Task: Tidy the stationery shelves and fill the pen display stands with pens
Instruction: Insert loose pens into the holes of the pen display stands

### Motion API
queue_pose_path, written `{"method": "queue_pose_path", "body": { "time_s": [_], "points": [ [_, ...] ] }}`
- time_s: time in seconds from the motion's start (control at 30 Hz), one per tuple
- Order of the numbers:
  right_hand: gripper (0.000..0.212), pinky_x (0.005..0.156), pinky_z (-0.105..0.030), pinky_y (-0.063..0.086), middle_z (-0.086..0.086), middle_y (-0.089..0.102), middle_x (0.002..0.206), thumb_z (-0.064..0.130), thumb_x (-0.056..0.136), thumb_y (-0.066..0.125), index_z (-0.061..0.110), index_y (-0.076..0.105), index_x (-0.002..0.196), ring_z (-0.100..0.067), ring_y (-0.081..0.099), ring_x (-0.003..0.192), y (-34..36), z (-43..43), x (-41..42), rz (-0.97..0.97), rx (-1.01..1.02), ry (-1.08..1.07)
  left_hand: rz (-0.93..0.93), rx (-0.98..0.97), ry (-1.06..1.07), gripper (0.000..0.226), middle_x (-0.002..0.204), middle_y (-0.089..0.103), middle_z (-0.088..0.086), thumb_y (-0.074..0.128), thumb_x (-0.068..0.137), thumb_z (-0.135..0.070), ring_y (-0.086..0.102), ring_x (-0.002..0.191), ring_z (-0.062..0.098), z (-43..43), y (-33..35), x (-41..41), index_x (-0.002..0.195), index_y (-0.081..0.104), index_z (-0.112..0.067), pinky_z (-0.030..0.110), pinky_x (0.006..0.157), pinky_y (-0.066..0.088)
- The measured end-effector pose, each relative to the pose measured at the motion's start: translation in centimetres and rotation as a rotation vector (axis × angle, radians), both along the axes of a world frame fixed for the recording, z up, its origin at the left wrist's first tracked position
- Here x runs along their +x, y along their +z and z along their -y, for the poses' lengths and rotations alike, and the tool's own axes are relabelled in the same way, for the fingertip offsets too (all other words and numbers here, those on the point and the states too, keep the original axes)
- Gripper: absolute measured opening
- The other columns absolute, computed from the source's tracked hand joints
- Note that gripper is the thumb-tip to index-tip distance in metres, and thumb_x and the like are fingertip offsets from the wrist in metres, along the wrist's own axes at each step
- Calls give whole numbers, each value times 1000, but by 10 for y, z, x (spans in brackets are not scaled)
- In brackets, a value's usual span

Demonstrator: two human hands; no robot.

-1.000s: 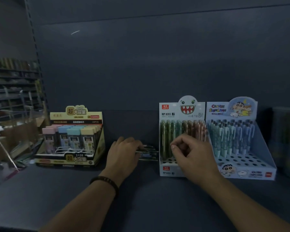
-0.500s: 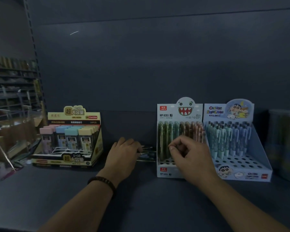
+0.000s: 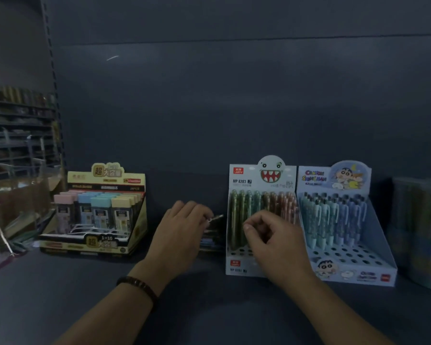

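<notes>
- Here the left hand point(image 3: 182, 230) grips a pen point(image 3: 215, 217) above loose pens point(image 3: 210, 241) on the shelf point(image 3: 209, 307).
- Right hand point(image 3: 274, 242), fingers pinched, is before the monster stand point(image 3: 261, 180); whether it holds something, I cannot tell.

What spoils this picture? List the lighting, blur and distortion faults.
Head view: dim, bluish light throughout; left hand and right hand slightly motion-blurred; small print on the shark-face pen stand unreadable; containers at the right edge smeared; shelf upright bowed by the wide lens.
</notes>
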State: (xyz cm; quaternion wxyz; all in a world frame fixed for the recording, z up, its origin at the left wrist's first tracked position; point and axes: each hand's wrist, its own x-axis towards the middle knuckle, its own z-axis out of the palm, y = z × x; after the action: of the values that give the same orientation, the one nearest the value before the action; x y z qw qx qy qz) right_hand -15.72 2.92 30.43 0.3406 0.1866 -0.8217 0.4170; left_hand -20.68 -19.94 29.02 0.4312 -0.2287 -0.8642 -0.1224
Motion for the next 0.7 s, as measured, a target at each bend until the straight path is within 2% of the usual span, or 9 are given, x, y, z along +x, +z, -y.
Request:
{"method": "queue_pose_path", "body": {
  "time_s": [0.13, 0.23, 0.3, 0.43, 0.53, 0.6, 0.7],
  "points": [
    [6, 62, -20, 53, 15, 67, 84, 30, 94, 74, 35, 70, 94, -7, 65, 75, 6, 6, 0, 1, -104, 33, -131, 51, -158, 11, 107, 58, -7, 53, 105, -20, 53, 91, 15, -19, 10, 14, 114, 57, -23, 37, 84, 49],
    [10, 69, -37, 62, 11, 72, 89, 32, 94, 75, 38, 73, 101, -12, 70, 76, 9, 8, 1, 23, -224, 146, -221, 37, -228, 15, 107, 60, -1, 52, 106, -21, 52, 89, 18, -29, 14, 22, 113, 63, -13, 31, 84, 46],
    [9, 71, -42, 62, 9, 74, 90, 29, 95, 76, 36, 74, 99, -14, 71, 76, 11, 9, 3, 5, -243, 205, -228, 38, -261, 19, 106, 60, 0, 51, 107, -23, 51, 89, 18, -33, 16, 24, 113, 64, -11, 28, 82, 45],
    [5, 68, -46, 61, 4, 74, 87, 25, 96, 75, 29, 75, 98, -18, 71, 71, 12, 10, 5, -24, -244, 248, -172, 75, -296, 22, 107, 58, -3, 50, 107, -28, 49, 91, 15, -37, 15, 26, 115, 62, -11, 28, 82, 45],
    [3, 62, -47, 61, 1, 73, 82, 21, 97, 74, 23, 75, 95, -21, 70, 64, 16, 10, 5, -37, -290, 242, -58, 135, -340, 21, 104, 51, -18, 52, 105, -34, 48, 95, -1, -37, 17, 31, 115, 60, -18, 18, 91, 39],
    [6, 59, -43, 60, -1, 73, 79, 20, 96, 73, 21, 74, 91, -25, 71, 64, 18, 7, 5, -52, -362, 201, 20, 125, -340, 18, 98, 53, -20, 54, 104, -37, 50, 95, 0, -33, 16, 32, 113, 59, -22, 18, 89, 39],
    [7, 43, -30, 51, -8, 71, 76, 16, 98, 72, 13, 71, 91, -32, 68, 53, 22, 2, 8, -23, -569, 181, 118, 67, -329, 14, 96, 57, -22, 54, 104, -42, 52, 96, 6, -24, 15, 31, 107, 59, -29, 24, 82, 45]
  ]
}}
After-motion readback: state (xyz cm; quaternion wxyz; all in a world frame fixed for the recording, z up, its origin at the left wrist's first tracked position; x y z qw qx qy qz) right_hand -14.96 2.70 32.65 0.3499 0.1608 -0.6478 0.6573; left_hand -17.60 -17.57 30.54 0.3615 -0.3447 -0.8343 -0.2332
